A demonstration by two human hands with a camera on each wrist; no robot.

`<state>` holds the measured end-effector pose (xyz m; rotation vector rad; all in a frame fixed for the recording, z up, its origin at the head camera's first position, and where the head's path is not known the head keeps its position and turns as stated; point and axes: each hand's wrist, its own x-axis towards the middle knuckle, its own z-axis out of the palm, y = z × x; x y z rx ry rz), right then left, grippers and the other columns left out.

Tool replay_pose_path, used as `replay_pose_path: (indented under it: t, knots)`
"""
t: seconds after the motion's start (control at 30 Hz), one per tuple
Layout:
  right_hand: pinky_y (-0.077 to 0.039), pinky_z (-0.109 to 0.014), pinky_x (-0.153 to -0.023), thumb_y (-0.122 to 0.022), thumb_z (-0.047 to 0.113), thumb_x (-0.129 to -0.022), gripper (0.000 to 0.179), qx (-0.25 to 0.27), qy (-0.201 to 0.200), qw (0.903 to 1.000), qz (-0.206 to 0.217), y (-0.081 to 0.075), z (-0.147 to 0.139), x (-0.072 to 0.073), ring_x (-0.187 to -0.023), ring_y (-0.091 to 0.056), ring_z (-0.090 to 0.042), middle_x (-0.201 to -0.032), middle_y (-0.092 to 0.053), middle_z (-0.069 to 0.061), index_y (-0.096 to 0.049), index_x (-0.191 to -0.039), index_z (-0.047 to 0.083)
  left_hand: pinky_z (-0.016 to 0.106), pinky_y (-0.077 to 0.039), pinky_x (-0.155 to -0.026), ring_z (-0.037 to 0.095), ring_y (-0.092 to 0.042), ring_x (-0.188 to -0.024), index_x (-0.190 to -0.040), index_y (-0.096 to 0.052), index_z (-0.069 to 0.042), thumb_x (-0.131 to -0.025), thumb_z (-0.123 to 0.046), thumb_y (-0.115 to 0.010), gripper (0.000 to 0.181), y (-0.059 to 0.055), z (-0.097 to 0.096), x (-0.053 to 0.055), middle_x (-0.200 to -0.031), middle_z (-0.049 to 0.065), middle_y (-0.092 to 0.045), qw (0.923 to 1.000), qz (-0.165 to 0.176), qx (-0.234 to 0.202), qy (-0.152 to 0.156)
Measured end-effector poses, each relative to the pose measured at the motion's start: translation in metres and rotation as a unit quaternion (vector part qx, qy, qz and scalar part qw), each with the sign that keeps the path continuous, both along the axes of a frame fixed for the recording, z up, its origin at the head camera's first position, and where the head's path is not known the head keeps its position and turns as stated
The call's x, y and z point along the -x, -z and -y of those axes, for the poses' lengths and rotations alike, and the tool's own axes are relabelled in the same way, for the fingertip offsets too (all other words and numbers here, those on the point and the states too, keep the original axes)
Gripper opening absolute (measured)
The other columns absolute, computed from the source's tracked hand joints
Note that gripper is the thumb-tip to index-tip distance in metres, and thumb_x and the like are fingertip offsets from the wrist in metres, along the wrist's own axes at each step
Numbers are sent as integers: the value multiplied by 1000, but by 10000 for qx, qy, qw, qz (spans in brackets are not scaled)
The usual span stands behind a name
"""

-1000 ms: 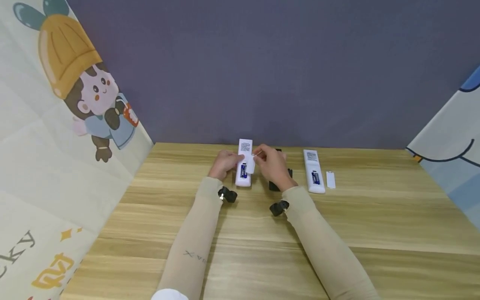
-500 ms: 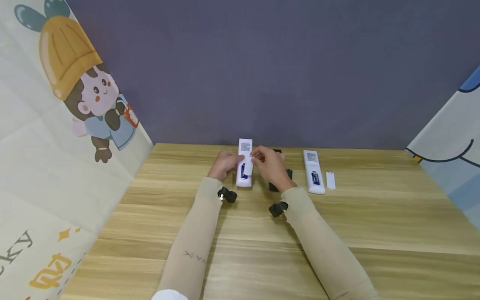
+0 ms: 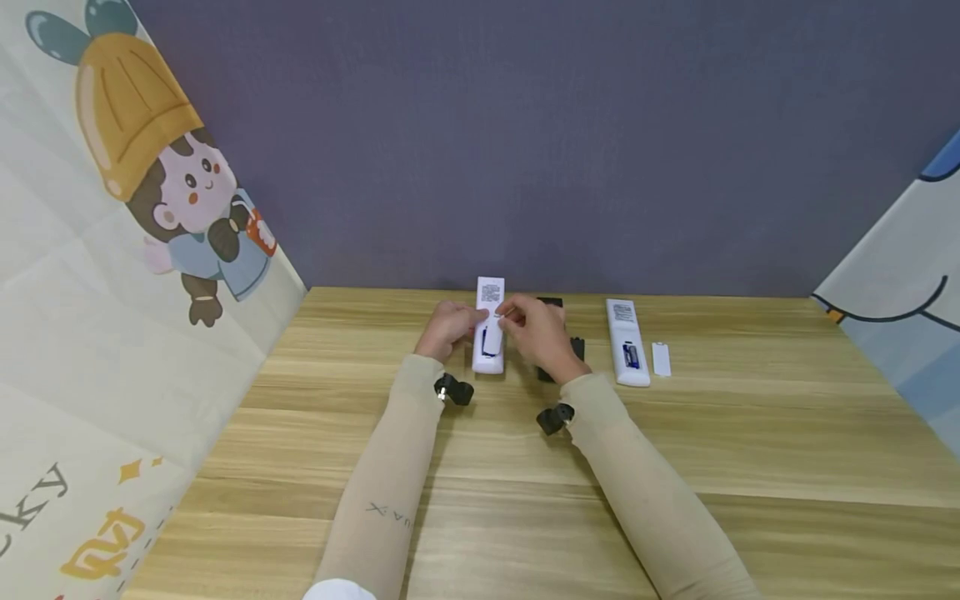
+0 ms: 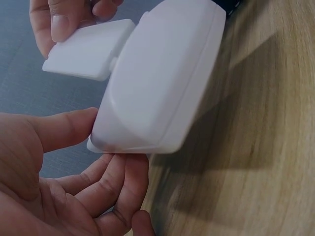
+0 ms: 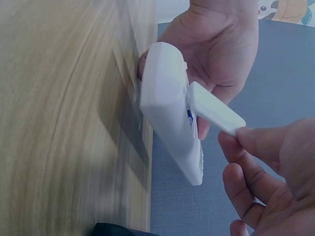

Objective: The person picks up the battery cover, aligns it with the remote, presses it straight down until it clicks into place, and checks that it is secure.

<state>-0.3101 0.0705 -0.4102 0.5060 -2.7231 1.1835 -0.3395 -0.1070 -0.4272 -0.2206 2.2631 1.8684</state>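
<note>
A white remote control (image 3: 490,362) is held back side up, tilted above the table in both wrist views. My left hand (image 3: 447,327) grips it by its left side, thumb on the back and fingers curled beneath. Between thumb and index finger, my right hand (image 3: 538,330) pinches a white battery cover (image 5: 216,109). The cover slants up from the remote, its lower end right at the battery compartment. A sliver of blue battery (image 5: 189,116) shows beneath it; the rest of the compartment is hidden.
Right of the hands lies a second white remote (image 3: 625,333), its compartment uncovered with batteries inside, beside a loose white cover (image 3: 661,359). A black object (image 3: 549,374) is partly hidden behind my right hand. A dark grey wall (image 3: 525,150) stands at the table's back edge.
My right hand has moved slightly left with the battery cover, which now lies over most of the compartment in the head view. The left hand and the remote have stayed nearly still.
</note>
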Motion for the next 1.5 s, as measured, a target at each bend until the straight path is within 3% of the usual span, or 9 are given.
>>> replay_pose_path:
  t: [0.57, 0.9, 1.07, 1.5]
  knots:
    - [-24, -52, -111, -70, 17, -98, 13, -39, -113, 9999, -35, 4, 4, -1, -88, -69, -21, -93, -74, -3, -72, -111, 15, 42, -53, -93, 18, -61, -82, -106, -73, 4, -96, -19, -70, 25, -2, 2, -1, -90, 3, -69, 10000, 70, -54, 33]
    - [-31, -50, -106, -69, 17, -99, 13, -131, -175, 9997, -79, 5, 5, -2, -84, -68, -20, -89, -73, -2, -72, -111, 16, 30, -53, -74, 14, -62, -74, -100, -75, 5, -95, -15, -70, 21, -1, 0, 0, -83, 2, -69, 9999, -104, -82, 21]
    - [-38, -48, -102, -69, 16, -99, 13, -163, -190, 9996, -92, 5, 6, -3, -83, -67, -20, -89, -73, -3, -73, -111, 15, 31, -55, -78, 15, -63, -76, -109, -73, 7, -95, -16, -71, 27, -1, -1, 2, -87, 4, -70, 9999, -33, -152, 41]
    - [-31, -53, -104, -69, 18, -99, 14, -426, -157, 9987, -209, 8, 7, 0, -88, -68, -21, -92, -75, -3, -73, -112, 15, 37, -53, -87, 14, -62, -77, -111, -72, 6, -95, -19, -72, 29, -2, 0, 2, -83, 0, -68, 10000, 24, -75, -14]
